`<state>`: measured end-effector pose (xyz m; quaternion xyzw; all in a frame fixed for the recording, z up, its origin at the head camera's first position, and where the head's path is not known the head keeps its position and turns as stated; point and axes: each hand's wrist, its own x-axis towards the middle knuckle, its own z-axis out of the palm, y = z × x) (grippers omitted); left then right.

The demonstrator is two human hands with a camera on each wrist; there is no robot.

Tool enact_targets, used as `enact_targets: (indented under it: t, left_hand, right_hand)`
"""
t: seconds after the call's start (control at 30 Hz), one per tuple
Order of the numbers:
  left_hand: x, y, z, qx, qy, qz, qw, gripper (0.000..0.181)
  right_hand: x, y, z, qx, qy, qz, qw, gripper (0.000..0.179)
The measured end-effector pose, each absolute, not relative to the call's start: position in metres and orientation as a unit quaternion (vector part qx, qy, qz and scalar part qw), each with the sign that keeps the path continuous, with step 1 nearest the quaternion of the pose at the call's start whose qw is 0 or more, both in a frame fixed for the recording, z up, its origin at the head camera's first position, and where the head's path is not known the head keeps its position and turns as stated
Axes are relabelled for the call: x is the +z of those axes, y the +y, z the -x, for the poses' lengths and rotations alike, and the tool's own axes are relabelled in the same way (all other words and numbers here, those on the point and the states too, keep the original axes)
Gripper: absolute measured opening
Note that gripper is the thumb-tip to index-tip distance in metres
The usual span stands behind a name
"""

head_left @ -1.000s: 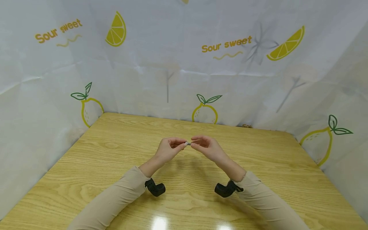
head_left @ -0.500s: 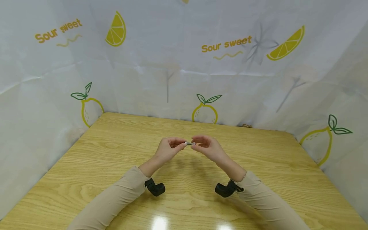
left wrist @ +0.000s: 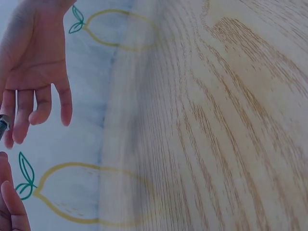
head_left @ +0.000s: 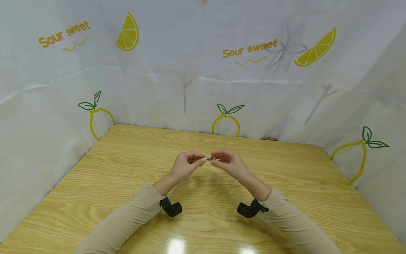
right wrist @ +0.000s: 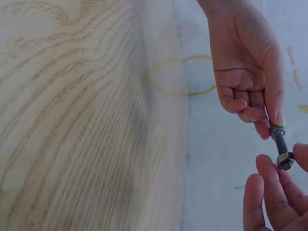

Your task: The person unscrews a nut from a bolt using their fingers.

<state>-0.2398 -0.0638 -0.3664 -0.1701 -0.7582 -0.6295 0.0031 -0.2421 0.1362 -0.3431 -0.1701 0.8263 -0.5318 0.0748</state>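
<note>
Both hands meet above the wooden table around a small metal bolt (right wrist: 281, 143). My left hand (head_left: 186, 165) pinches the bolt's head end between thumb and fingers, and the threaded shank points toward the right hand. A hex nut (right wrist: 285, 159) sits on the shank close to its far end. Around that nut are the thumb and fingertips of my right hand (head_left: 233, 165), with the thumb at one side and a finger at the other. In the left wrist view only the nut end of the bolt shows at the left edge, beside the right hand's fingers.
The light wooden table (head_left: 127, 197) reaches back to a white curtain (head_left: 165, 49) printed with lemons and "Sour sweet". A black wrist device (head_left: 171, 207) sits on the left wrist, and a matching black device (head_left: 248, 209) on the right.
The right fingers have shifted around the nut: they covered it a second ago, parted to show it half a second ago, and now sit closer about it. The left hand stays put.
</note>
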Motion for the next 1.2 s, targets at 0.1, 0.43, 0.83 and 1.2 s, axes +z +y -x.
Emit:
enact_targets:
  t: [0.1, 0.43, 0.83, 1.2]
  left_hand:
    - [-0.3668, -0.0638, 0.2404, -0.627, -0.76, 0.168, 0.005, 0.025]
    - [-0.368, -0.0641, 0.2418, -0.626, -0.762, 0.164, 0.003, 0.025]
    - [-0.3681, -0.0644, 0.2414, -0.629, -0.76, 0.161, 0.003, 0.025]
    - [-0.3679, -0.0641, 0.242, -0.632, -0.759, 0.156, 0.002, 0.024]
  right_hand:
    - [-0.3431, 0.1351, 0.242, -0.529, 0.829, 0.164, 0.075, 0.034]
    - [-0.3446, 0.1374, 0.244, -0.537, 0.823, 0.173, 0.064, 0.035]
    - [-0.3437, 0.1361, 0.2424, -0.534, 0.827, 0.162, 0.069, 0.034]
    - [-0.3438, 0.1362, 0.2431, -0.549, 0.815, 0.172, 0.072, 0.033]
